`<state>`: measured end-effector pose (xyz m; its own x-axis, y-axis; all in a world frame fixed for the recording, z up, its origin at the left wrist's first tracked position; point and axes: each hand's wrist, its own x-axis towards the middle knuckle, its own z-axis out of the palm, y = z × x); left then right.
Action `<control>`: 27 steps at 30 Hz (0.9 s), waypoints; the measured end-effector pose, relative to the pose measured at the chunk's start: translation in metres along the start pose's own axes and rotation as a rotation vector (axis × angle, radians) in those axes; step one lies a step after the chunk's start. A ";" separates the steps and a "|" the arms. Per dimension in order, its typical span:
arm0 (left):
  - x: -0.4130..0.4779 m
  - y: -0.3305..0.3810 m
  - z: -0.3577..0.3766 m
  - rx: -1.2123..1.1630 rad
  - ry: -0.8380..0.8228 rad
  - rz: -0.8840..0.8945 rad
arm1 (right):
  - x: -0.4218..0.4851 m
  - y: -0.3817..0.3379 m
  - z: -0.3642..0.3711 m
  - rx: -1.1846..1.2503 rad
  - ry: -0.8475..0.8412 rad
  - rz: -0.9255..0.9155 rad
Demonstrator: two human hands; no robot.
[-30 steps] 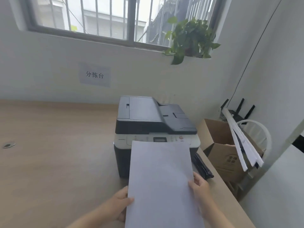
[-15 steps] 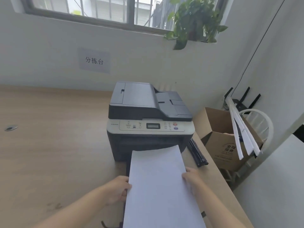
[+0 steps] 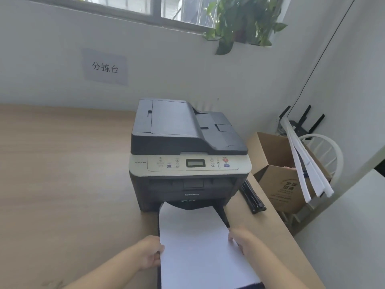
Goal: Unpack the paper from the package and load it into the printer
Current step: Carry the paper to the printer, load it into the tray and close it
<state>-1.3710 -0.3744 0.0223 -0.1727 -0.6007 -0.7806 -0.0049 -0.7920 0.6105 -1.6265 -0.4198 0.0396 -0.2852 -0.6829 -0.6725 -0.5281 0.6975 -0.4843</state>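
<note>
One wooden bench (image 3: 62,174) fills the left and lower field, running to a grey wall (image 3: 187,69) that bears a paper sign (image 3: 105,66) printed with three characters. Printer (image 3: 187,155): dark body, pale control panel, standing on the bench near its right edge, with its paper tray (image 3: 224,215) drawn out toward the viewer. Paper (image 3: 200,247): a white stack lying along the drawn-out tray, its far edge at the printer's lower opening. Cardboard box (image 3: 279,184): open, beyond the bench's right edge, with white strips (image 3: 308,167) leaning across it. Left hand (image 3: 151,254): curled against the stack's left edge, gripping it. Right hand (image 3: 242,239): fingers closed on the stack's right edge. Black bar (image 3: 252,197): flat on the bench just right of the printer.
</note>
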 end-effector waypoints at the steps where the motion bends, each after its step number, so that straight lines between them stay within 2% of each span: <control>1: 0.004 0.000 0.000 -0.009 0.001 -0.010 | 0.005 0.003 0.002 0.004 -0.004 -0.020; 5: 0.019 -0.001 0.006 -0.042 0.025 -0.070 | 0.020 0.012 0.006 0.087 0.011 -0.046; 12: 0.029 -0.004 0.026 -0.052 0.080 -0.138 | 0.039 0.026 0.008 0.080 0.049 -0.073; 18: 0.031 -0.001 0.039 -0.046 0.123 -0.096 | 0.055 0.027 0.002 0.132 0.055 -0.158; 24: 0.029 -0.005 0.050 -0.001 0.129 -0.053 | 0.066 0.038 -0.001 0.214 0.065 -0.139; 27: 0.028 -0.001 0.051 0.038 0.197 -0.018 | 0.070 0.036 0.000 0.234 0.009 -0.131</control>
<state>-1.4262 -0.3850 0.0068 0.0239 -0.5995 -0.8000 -0.0443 -0.8001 0.5983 -1.6651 -0.4428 -0.0251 -0.2340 -0.7717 -0.5914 -0.3622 0.6337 -0.6836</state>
